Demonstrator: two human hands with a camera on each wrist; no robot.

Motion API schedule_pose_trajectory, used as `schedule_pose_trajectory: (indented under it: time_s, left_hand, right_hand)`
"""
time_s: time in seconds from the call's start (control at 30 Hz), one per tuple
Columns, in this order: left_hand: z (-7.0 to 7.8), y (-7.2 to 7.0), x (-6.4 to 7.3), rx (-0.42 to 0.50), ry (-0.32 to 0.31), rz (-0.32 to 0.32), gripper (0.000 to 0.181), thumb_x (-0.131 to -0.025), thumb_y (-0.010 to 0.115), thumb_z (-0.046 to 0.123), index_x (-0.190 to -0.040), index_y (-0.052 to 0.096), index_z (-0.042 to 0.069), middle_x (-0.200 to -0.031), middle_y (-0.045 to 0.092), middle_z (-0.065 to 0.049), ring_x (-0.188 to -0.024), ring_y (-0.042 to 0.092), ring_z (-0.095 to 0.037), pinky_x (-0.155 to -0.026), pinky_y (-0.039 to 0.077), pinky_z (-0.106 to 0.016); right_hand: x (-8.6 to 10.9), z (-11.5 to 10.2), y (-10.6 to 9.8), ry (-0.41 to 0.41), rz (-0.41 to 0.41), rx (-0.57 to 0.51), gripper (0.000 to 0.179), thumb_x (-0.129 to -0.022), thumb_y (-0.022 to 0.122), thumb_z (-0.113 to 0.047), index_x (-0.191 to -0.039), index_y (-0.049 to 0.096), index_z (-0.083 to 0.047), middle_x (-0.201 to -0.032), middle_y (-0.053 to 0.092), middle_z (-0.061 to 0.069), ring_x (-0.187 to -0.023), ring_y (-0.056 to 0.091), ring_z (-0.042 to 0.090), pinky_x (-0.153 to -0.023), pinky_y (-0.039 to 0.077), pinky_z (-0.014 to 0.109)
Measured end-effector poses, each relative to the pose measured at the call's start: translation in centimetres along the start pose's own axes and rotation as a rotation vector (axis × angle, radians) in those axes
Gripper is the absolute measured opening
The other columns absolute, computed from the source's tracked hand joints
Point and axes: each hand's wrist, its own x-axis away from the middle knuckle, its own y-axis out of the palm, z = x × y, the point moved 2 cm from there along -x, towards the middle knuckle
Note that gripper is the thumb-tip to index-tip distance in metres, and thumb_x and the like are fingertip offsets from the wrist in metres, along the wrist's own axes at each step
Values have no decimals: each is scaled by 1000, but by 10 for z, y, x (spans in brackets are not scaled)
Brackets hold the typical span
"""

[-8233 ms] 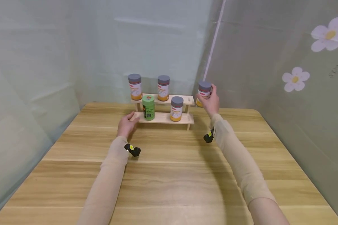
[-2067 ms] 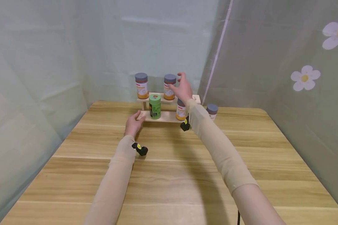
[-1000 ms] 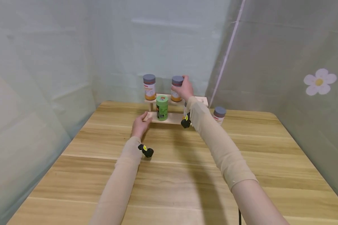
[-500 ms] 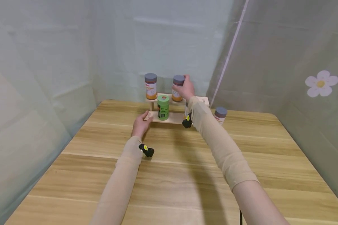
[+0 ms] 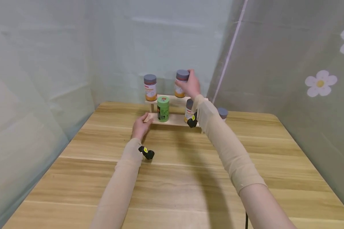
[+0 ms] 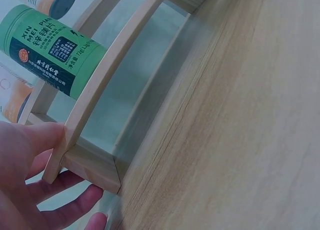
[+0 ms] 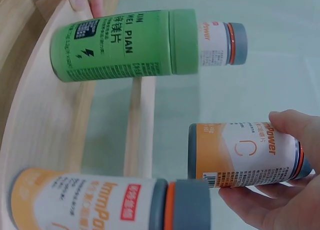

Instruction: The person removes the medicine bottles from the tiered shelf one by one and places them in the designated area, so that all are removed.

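Backdrop: pale green sheeting hangs behind and to both sides of the counter; the right-hand sheet (image 5: 289, 63) carries white flower prints.
Counter (image 5: 172, 178): light wood planks, carrying the rack near its far edge and both forearms in beige sleeves.
Rack (image 5: 175, 119): a small two-step wooden shelf, upper step behind the lower one, standing at the far middle of the counter.
Right hand (image 5: 192, 86): raised over the rack's upper step, its grip closed round the upper part of the lifted bottle, fingers and thumb curled on it just below the cap; a small black camera sits on that wrist.
Left hand (image 5: 141, 126): resting on the counter at the rack's left end, thumb on the front edge of the lower step and fingers curled under its corner, so this grip holds the rack itself.
Green can (image 5: 163, 109): upright on the lower step, left of middle, just beside the left hand.
Lifted bottle (image 5: 181, 83): orange-and-white with a grey cap, upright, held clear above the upper step at its middle.
Left bottle (image 5: 150, 87): same kind, standing at the left end of the upper step.
Lower bottle (image 5: 189, 111): same kind, on the lower step, partly hidden by the right wrist.
Far bottle (image 5: 222, 113): grey-capped, standing on the counter just right of the rack, mostly hidden behind the right forearm.
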Motion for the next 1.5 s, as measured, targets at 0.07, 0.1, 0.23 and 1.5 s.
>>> schedule_pose_trajectory:
  time_s: [0.07,0.1,0.23,1.5]
  left_hand:
    - [0,0,0,0,2,-2,57,-98,54,37,-150,35,23,-160,28,-6,-149,24,-33,-124,19,-48]
    - [0,-1,0,-1,2,0,57,-98,54,37,-150,35,22,-160,28,-7,-149,24,-33,-124,19,-48]
    - [0,-2,0,1,-1,10,58,-98,54,38,-150,34,22,-160,27,-7,-149,23,-33,-124,18,-49]
    - [-59,8,-2,-42,37,11,58,-98,55,32,-148,38,9,-156,30,-21,-144,24,-45,-120,19,-57]
  right_hand:
    - [0,0,-3,-10,10,14,70,-88,69,-29,-144,30,-13,-137,55,13,-122,57,28,-102,50,40]
    - [0,-1,-4,-13,13,19,70,-88,69,-29,-144,30,-13,-137,55,13,-122,57,28,-102,50,40]
    - [-1,-2,-7,-22,21,13,71,-88,69,-29,-145,30,-14,-138,55,12,-122,57,28,-102,50,40]
    - [17,88,-23,26,86,-11,68,-86,67,-21,-143,33,-8,-136,52,23,-122,54,38,-101,48,51]
